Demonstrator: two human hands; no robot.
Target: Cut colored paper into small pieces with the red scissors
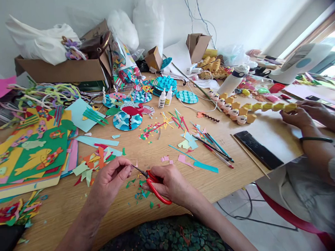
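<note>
In the head view, the left hand (pixel 111 177) hung just above the table (pixel 160 212), its thumb and forefinger pinched together on a scrap (pixel 133 165) too small to tell its colour or shape. The right hand (pixel 172 183) gripped the scissors (pixel 151 180), fingers curled through the red loops. The blades pointed left, their tips touching the pinched scrap, and they looked nearly closed. Offcuts (pixel 141 195) lay on the wood directly under both hands. Near the left hand sat a paper stack (pixel 31 162) with fish shapes on top. Farther back lay a blue disc (pixel 128 118) and two glue bottles (pixel 165 97). Pencils (pixel 213 147) lay well to the right.

At the right edge, another person's hands (pixel 297 115) held the end of a yellow chain (pixel 264 106), with a black slab (pixel 258 150) lying near them.

The step in hand looked like fine trimming of the scrap. With a piece that small, a further cut would call for short snips near the blade tips. The left fingers would need to turn the scrap while keeping clear of the edges.
</note>
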